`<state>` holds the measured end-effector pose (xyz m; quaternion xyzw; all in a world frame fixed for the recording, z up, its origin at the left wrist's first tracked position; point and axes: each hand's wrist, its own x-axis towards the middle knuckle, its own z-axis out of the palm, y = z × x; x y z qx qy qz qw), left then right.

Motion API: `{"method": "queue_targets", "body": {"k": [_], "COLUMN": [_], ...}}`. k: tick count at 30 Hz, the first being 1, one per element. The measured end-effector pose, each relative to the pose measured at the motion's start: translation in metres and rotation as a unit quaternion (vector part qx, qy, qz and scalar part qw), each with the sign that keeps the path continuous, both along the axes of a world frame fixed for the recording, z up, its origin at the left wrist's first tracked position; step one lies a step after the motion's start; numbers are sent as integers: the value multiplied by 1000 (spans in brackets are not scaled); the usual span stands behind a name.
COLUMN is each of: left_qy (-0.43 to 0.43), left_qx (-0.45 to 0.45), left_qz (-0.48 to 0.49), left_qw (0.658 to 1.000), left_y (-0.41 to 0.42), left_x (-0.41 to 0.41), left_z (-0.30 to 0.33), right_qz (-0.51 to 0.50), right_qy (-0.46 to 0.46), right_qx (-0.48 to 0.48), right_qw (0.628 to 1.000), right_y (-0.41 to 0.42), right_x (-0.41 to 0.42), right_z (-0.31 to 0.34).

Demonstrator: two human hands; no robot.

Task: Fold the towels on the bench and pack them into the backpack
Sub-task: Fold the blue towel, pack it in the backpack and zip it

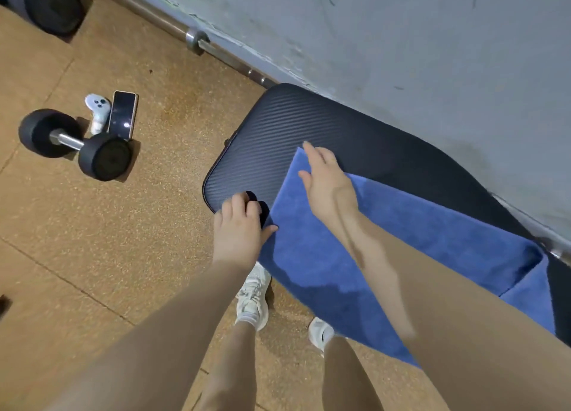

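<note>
My left hand (239, 225) fingers pinch the blue towel (386, 250) corner, its length running toward four o'clock, my right hand (327, 181) flat, open on it.

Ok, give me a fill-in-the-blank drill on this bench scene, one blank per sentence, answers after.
1. The towel spread on the bench is ____ in colour.
2. The left hand grips the towel's near ____.
3. The phone lies on the floor beside a black ____.

Missing words: blue; corner; dumbbell
</note>
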<state>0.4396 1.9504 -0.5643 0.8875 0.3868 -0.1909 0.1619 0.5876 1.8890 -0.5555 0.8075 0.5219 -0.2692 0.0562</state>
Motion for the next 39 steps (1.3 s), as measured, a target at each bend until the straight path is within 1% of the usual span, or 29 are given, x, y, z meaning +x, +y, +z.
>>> {"method": "queue_targets", "body": {"k": [1,2,3,4,5,7,9,10,12,14,15,16,17,18,20,23,25,26,29,31,33,35,36,39], "left_qy": [-8,-27,-38,-62,-94,-156,-184,-200,-233,-238,-224,-196,-159,-131,-109,-105,-117,-122,-110,-123,-93,-36,-17,30], "left_qx": [-24,-46,-79,-97,-117,-188,-245,-248,-222,-200,-178,-139,-95,-66,-72,-127,-166,-189,-229,-244,-222,-183,-163,-111], "left_qz": [3,15,33,54,79,134,164,168,181,196,184,151,106,62,-18,-146,-207,-228,-303,-336,-372,-384,-377,-360], "left_qw": [1000,998,996,992,985,960,938,933,929,930,940,959,977,987,991,975,957,947,919,901,896,904,912,926], "left_y": [1,0,2,6,11,26,46,55,74,91,98,102,102,98,79,32,-2,-21,-79,-115,-147,-174,-185,-207], "left_x": [0,1,3,4,7,13,20,23,31,38,39,40,39,37,35,40,48,55,69,76,83,89,91,91], "left_z": [-1,-3,-4,-4,-2,5,13,17,23,24,21,19,17,16,18,21,20,22,19,14,9,2,0,-5], "right_qz": [-132,-237,-278,-237,-235,-264,-309,-315,-327,-319,-312,-313,-324,-337,-354,-409,-446,-450,-399,-374,-348,-311,-294,-251], "right_qy": [32,72,86,35,50,52,66,64,69,105,131,152,157,155,119,67,36,20,-7,0,-5,-17,-25,-51], "right_qx": [13,71,52,67,48,42,81,105,140,170,174,170,153,140,125,72,30,7,-101,-145,-147,-134,-119,-22], "right_qw": [991,966,955,969,969,962,945,941,932,927,925,922,920,918,919,907,894,893,911,916,926,941,948,966], "right_y": [8,16,26,32,35,42,55,63,78,89,90,85,76,61,19,-64,-120,-149,-223,-260,-283,-295,-298,-312], "right_x": [-3,2,2,7,13,27,44,52,64,66,64,61,57,52,43,29,22,20,16,12,8,5,6,11], "right_z": [2,-9,-9,-14,-16,-10,2,7,12,13,15,14,16,17,22,31,37,39,38,34,25,14,8,-1]}}
